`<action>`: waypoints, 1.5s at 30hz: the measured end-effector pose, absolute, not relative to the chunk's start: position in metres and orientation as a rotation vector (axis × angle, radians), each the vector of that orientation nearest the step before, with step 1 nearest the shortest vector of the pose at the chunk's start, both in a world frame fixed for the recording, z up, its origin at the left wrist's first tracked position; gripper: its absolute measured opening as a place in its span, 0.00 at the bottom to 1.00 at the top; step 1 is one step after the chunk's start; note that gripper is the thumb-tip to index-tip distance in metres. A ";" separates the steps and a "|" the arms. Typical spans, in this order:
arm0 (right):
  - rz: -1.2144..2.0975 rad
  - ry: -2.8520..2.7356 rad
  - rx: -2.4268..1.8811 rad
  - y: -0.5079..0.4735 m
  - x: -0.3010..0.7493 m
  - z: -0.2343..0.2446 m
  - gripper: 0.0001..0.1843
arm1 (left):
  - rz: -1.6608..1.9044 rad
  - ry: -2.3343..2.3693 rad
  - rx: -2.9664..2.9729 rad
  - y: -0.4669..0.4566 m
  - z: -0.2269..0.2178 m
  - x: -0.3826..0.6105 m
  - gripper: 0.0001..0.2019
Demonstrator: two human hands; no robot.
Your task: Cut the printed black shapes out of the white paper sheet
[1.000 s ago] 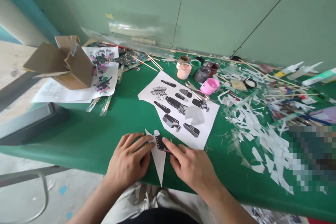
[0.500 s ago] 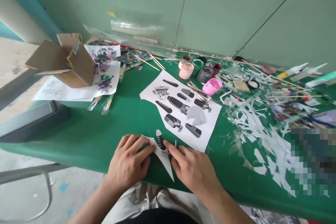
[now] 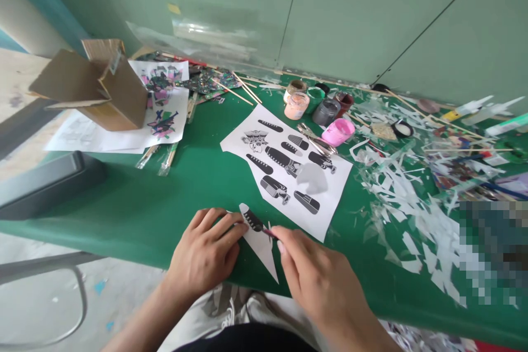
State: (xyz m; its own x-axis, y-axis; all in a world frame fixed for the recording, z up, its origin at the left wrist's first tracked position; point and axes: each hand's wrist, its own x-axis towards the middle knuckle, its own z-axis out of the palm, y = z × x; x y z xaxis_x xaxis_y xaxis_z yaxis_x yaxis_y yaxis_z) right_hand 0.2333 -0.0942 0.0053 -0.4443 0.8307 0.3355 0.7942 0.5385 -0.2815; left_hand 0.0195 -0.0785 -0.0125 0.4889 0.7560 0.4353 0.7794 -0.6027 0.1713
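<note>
Close to the front edge of the counter, a white paper piece lies between the 2 hands, its narrow end pointing rightward and toward that edge. The left hand lays its fingertips on the paper's left side; whether the thumb closes under them I cannot tell. The right hand pinches a slim dark red tool, its tip at the near end of the black printed strip. From that grip the strip lies leftward and slightly beyond, its long axis slanting toward the far left; the left fingertips are nearer, just beside it. It has small white notches along its left side and a pale, rounded far end. Farther back, toward the rear edge, lies 1 larger printed sheet.
</note>
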 end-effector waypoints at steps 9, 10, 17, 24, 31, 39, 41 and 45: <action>-0.017 -2.393 -1.351 -0.097 0.226 -0.008 0.16 | -0.704 -1.385 -2.667 -0.078 -0.012 0.019 0.15; -0.016 -2.395 -1.351 -0.097 0.226 -0.008 0.16 | -0.706 -1.389 -2.667 -0.078 -0.012 0.019 0.14; -0.020 -2.427 -1.350 -0.098 0.226 -0.007 0.17 | -0.711 -1.406 -2.672 -0.078 -0.011 0.020 0.14; -0.054 -2.421 -1.345 -0.100 0.226 -0.008 0.16 | -0.716 -1.421 -2.674 -0.078 -0.011 0.020 0.14; -0.074 -2.418 -1.367 -0.103 0.223 -0.007 0.16 | -0.724 -1.426 -2.682 -0.077 -0.012 0.020 0.14; -0.089 -2.409 -1.364 -0.102 0.222 -0.008 0.16 | -0.729 -1.419 -2.668 -0.076 -0.012 0.020 0.13; -0.089 -2.413 -1.370 -0.102 0.221 -0.008 0.16 | -0.726 -1.421 -2.668 -0.076 -0.011 0.021 0.13; -0.078 -2.418 -1.371 -0.103 0.221 -0.008 0.16 | -0.729 -1.430 -2.664 -0.076 -0.011 0.021 0.13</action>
State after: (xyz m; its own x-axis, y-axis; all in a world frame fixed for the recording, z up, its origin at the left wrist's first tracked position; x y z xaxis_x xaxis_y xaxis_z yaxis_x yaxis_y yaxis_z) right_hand 0.2207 -0.1026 -0.0077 -0.4649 0.8201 0.3335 0.8399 0.5277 -0.1268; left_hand 0.0207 -0.0764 -0.0109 0.4676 0.7801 0.4157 0.7949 -0.5768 0.1884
